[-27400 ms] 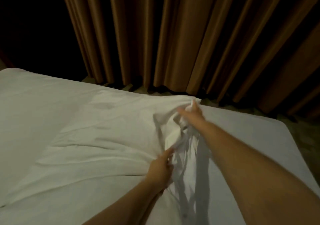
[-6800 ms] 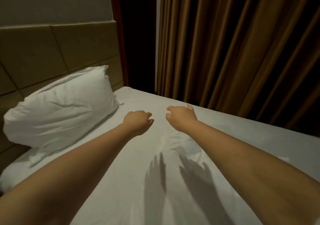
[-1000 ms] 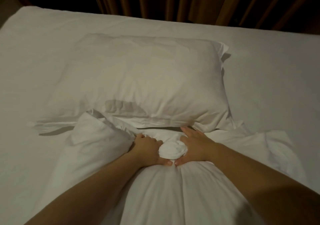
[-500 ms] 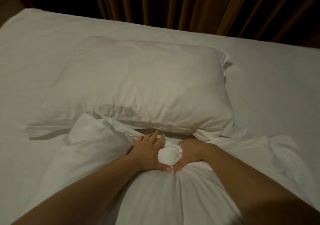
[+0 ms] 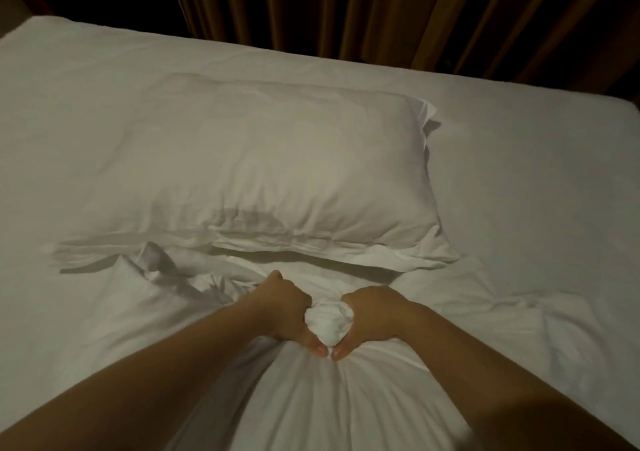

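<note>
A white sheet [image 5: 346, 402] lies bunched on the bed in front of me, with a small round wad of its cloth [image 5: 328, 322] gathered at the top. My left hand [image 5: 284, 308] grips the wad from the left with curled fingers. My right hand [image 5: 372, 315] grips it from the right. Both thumbs meet under the wad. A white pillow [image 5: 263, 170] lies flat just beyond my hands, its near edge a short way from my knuckles.
The bed [image 5: 536, 159] is covered in a white fitted sheet and stretches wide to left and right. Brown curtains [image 5: 363, 7] hang behind its far edge. More crumpled white cloth [image 5: 512, 305] spreads to the right of my hands.
My left fingers, straight half a second ago, have curled round the wad. My right hand has also tightened on it. The cloth to the left has been pulled into folds.
</note>
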Motion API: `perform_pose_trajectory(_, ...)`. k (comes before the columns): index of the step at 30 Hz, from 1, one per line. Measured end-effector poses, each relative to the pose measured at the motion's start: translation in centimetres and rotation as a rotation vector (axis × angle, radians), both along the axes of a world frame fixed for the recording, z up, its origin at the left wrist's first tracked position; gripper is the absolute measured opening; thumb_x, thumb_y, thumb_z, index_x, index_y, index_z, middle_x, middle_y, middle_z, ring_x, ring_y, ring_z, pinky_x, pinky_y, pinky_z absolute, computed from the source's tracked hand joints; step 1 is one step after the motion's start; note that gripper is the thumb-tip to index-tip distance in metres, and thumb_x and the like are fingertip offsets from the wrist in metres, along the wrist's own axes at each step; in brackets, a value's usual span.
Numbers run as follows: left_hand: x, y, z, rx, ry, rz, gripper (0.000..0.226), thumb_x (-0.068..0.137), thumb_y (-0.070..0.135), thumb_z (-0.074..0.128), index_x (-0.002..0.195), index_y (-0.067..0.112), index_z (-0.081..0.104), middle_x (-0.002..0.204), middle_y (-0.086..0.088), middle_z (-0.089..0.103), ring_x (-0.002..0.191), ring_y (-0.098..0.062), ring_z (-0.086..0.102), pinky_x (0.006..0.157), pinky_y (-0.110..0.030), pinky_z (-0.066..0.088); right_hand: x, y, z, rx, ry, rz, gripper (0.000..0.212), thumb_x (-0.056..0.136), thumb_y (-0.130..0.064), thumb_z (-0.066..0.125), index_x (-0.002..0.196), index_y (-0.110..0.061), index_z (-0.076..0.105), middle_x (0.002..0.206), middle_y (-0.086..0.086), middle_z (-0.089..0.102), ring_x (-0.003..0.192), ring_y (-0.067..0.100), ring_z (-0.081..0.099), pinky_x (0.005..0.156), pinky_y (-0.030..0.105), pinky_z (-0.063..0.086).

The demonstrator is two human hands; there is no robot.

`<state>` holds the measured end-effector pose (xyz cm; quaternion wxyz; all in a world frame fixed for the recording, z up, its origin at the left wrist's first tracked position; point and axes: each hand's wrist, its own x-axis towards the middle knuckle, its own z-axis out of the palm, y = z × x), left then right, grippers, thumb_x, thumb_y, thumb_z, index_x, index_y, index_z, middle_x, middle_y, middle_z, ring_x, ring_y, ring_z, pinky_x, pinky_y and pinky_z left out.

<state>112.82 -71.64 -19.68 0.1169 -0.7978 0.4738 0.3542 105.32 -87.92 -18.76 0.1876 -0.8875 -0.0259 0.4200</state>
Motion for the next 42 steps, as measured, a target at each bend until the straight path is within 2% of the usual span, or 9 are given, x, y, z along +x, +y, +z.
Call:
perform_pose_trajectory(3,-0.1,0.3,0.4,-0.051,-0.026,-0.004,0.081,0.063,0.089,0.047,0.101,0.019,0.061,0.097,0.001,0.067,0.096,-0.020,0.059,0.082,-0.032,0.022,0.2,-0.5,-0.7,-0.019,-0.062,0.012,0.083,0.053,-0.076,0.073,0.119,-0.028,0.056,0.131,0.001,0.053,0.122,0.019,0.050,0.095,0.032,0.043)
perform_pose_trajectory(6,0.4,-0.1,0.5,-0.033,0.019,0.068,0.080,0.065,0.085,0.051,0.109,0.019,0.059,0.107,-0.001,0.067,0.105,-0.021,0.058,0.083,-0.030,0.027,1.4,-1.3,-1.4,-0.036,0.064,0.016,0.111,0.053,-0.078,0.071,0.144,-0.031,0.029,0.159,0.004,0.007,0.146,0.025,0.011,0.114,0.042,0.023)
perform_pose_trajectory(13,3.0,-1.3,-3.3,0.036,0.067,0.150,0.101,0.059,0.084,0.059,0.139,0.026,0.038,0.140,-0.004,0.042,0.132,-0.025,0.034,0.107,-0.042,0.027,4.1,-2.0,-4.9,0.037,0.192,-0.072,0.118,0.037,-0.089,0.068,0.133,-0.027,0.039,0.127,-0.007,0.054,0.111,0.013,0.052,0.096,0.033,0.044)
perform_pose_trajectory(16,3.9,-1.8,-5.2,0.095,0.151,0.190,0.108,0.061,0.081,0.060,0.146,0.023,0.027,0.153,-0.006,0.024,0.140,-0.025,0.025,0.113,-0.046,0.021,4.8,-2.4,-6.7,0.029,0.283,-0.087,0.103,0.057,-0.073,0.074,0.137,-0.024,0.031,0.131,-0.005,0.050,0.111,0.014,0.049,0.092,0.029,0.041)
perform_pose_trajectory(21,5.4,-2.4,-7.3,0.144,0.308,0.242,0.098,0.063,0.081,0.060,0.138,0.025,0.034,0.139,0.001,0.043,0.127,-0.022,0.043,0.106,-0.041,0.030,6.0,-2.9,-8.0,0.081,0.332,-0.115,0.096,0.067,-0.059,0.078,0.141,-0.020,0.030,0.136,-0.008,0.046,0.115,0.009,0.045,0.095,0.025,0.037)
perform_pose_trajectory(30,3.1,-1.0,-2.9,0.029,0.184,0.232,0.097,0.060,0.081,0.061,0.129,0.018,0.036,0.124,0.000,0.057,0.114,-0.023,0.053,0.094,-0.039,0.033,4.2,-1.1,-3.5,0.030,0.198,-0.083,0.103,0.054,-0.069,0.078,0.137,-0.025,0.036,0.127,-0.007,0.055,0.112,0.015,0.054,0.100,0.034,0.044)
perform_pose_trajectory(34,1.2,-0.3,1.1,0.017,0.102,0.160,0.088,0.061,0.084,0.057,0.119,0.019,0.052,0.114,0.000,0.060,0.107,-0.021,0.054,0.085,-0.034,0.031,2.3,0.1,0.6,0.019,0.132,-0.023,0.067,0.064,-0.063,0.077,0.117,-0.025,0.063,0.111,-0.006,0.065,0.101,0.014,0.060,0.091,0.027,0.047)
perform_pose_trajectory(39,-0.9,1.3,4.2,-0.006,0.076,0.128,0.082,0.063,0.083,0.057,0.116,0.021,0.051,0.115,0.002,0.060,0.107,-0.019,0.055,0.097,-0.038,0.033,0.0,1.4,3.3,0.069,0.059,-0.053,0.065,0.064,-0.059,0.079,0.117,-0.025,0.063,0.114,-0.006,0.064,0.105,0.014,0.059,0.092,0.028,0.046)
perform_pose_trajectory(42,-2.3,2.3,6.1,0.032,0.055,0.175,0.093,0.059,0.082,0.062,0.126,0.020,0.043,0.123,-0.002,0.056,0.112,-0.024,0.054,0.091,-0.037,0.040,-1.1,2.3,4.8,0.047,0.008,0.018,0.049,0.065,-0.061,0.076,0.099,-0.028,0.064,0.096,-0.008,0.063,0.090,0.014,0.059,0.075,0.025,0.042)
